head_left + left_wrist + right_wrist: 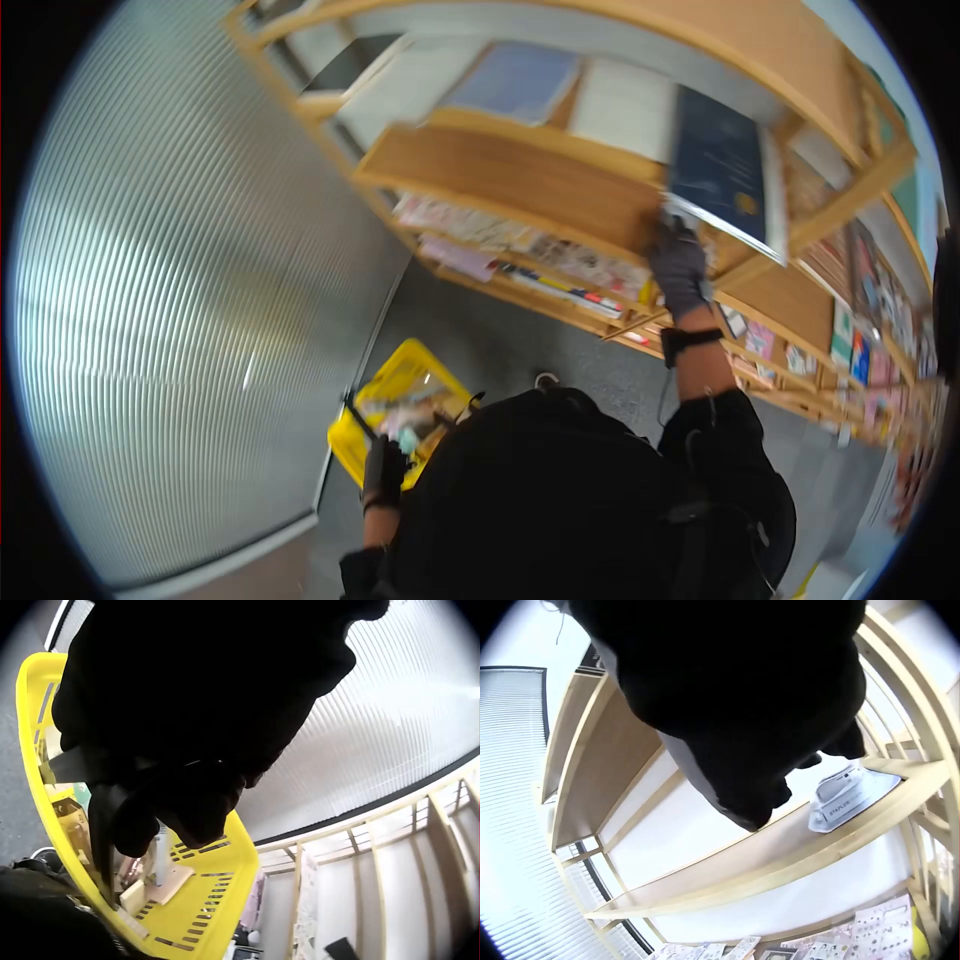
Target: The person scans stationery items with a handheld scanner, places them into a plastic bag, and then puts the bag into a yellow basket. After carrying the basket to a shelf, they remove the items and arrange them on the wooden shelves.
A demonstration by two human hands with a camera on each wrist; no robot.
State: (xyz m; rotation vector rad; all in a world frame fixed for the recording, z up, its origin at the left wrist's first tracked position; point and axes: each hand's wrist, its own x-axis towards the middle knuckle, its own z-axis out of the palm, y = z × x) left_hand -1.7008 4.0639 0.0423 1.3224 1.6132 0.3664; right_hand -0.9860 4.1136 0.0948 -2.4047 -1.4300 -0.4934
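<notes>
In the head view, my gloved left hand [385, 468] grips the black handle [358, 415] of a yellow basket [345, 450]. The left wrist view shows that dark hand [187, 727] above the yellow basket [244, 859], its fingers around the handle [101, 825]. My gloved right hand [682, 270] reaches to a wooden shelf, just below a dark blue book [718, 160]. In the right wrist view, a packaged stapler [847, 796] lies on the shelf [742, 881] beside the right hand [742, 712]; the fingers reach down with nothing visible in them, and some are hidden by the hand.
A ribbed translucent panel [190, 300] stands at the left. Flat books, including a blue one [515, 80], line the upper shelf, with patterned packs [580, 262] on the shelf below. Small packaged items [135, 896] lie in the basket. Shelving continues to the right.
</notes>
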